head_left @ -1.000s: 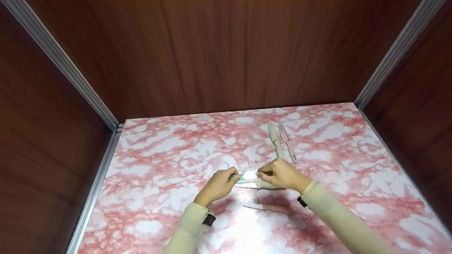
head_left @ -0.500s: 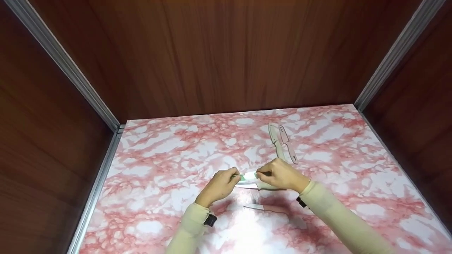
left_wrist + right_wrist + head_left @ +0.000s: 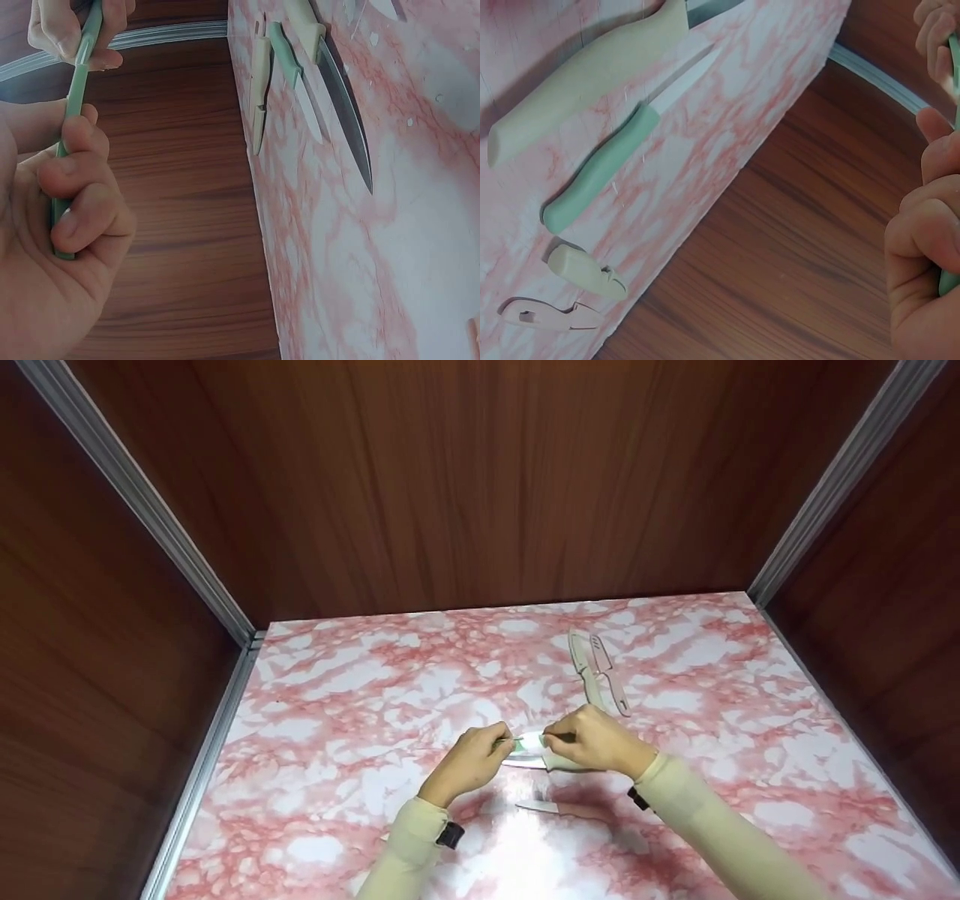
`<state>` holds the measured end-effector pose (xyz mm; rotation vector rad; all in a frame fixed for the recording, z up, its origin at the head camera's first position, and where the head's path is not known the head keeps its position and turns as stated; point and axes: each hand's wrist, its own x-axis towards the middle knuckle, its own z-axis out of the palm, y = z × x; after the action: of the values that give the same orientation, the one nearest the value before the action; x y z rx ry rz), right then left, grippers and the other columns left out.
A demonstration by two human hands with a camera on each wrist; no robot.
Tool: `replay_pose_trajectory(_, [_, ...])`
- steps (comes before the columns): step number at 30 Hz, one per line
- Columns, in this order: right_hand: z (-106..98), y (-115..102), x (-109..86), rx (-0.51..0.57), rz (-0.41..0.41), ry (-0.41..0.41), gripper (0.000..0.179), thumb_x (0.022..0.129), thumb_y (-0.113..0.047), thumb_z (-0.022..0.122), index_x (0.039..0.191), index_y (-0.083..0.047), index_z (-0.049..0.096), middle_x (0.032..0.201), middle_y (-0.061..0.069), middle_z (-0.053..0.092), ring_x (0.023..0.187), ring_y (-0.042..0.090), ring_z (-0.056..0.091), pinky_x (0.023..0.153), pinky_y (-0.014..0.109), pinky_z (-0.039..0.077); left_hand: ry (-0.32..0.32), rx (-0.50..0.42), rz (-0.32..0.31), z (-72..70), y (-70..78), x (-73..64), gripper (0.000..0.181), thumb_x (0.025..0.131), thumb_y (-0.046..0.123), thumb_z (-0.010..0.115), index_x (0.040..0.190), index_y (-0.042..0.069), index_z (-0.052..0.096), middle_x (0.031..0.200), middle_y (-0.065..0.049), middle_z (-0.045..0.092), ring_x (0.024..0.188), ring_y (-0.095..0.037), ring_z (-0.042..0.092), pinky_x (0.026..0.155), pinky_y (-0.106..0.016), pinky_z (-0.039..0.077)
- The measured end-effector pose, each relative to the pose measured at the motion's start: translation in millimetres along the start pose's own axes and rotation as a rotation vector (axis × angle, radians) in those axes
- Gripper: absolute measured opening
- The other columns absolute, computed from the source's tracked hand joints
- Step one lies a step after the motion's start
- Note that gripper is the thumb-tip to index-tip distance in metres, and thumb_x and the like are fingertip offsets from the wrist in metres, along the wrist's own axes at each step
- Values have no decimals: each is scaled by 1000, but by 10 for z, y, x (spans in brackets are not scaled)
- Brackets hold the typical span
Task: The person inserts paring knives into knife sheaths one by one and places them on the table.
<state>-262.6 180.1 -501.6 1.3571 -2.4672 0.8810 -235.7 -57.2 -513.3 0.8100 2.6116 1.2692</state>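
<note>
Over the marbled table (image 3: 337, 780), left fingers (image 3: 99, 216) and right fingers (image 3: 56, 26) grip a green object (image 3: 76, 90) (partly hidden).

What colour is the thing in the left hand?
The held thing is mostly green, clearest in the left wrist view.

The flat, marbled tabletop (image 3: 337, 780) was red-pink and white; the wood-grained rear panel (image 3: 450, 487) was dark reddish brown. The slim straight held piece (image 3: 76, 91) was green. The small green-handled knife (image 3: 619, 148) had a white blade, the large cream-handled knife (image 3: 592, 79) a grey one.
</note>
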Motion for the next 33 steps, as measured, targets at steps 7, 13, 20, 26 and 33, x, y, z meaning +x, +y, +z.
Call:
replay_pose_trajectory(7, [5,-21,10,13,14,3,20,88,-9,62,70,-11,69,61,-10,59,47,-6,35,47,14,37,4,7,9,8,19,11,21,101,23,47,90,9,58,67,8,42,56,-5,36,56,-22,34])
replay_pose_trajectory(13, [17,-32,9,14,26,-12,21,89,-10,61,69,-16,66,59,-11,55,46,-5,32,45,14,33,21,22,11,38,35,12,18,101,21,47,87,14,56,65,10,42,57,-5,38,56,-22,35])
replay_pose_trajectory(20, [19,-31,16,7,22,-5,19,88,-10,62,71,-15,68,61,-11,59,47,-5,34,45,14,34,36,32,20,43,48,29,18,100,21,49,85,15,55,65,10,42,57,-5,38,56,-22,35])
replay_pose_trajectory(26, [6,-46,24,3,27,-17,20,88,-10,62,70,-16,67,60,-10,58,47,-5,35,46,14,35,23,27,4,53,71,45,16,100,19,49,85,15,56,66,9,43,57,-5,39,57,-22,35])
replay_pose_trajectory(33, [13,-61,24,10,23,-21,16,88,-10,61,77,-11,73,67,-6,65,48,-4,40,50,15,41,6,16,3,77,76,57,16,100,19,49,86,14,55,67,9,43,57,-5,39,56,-21,35])
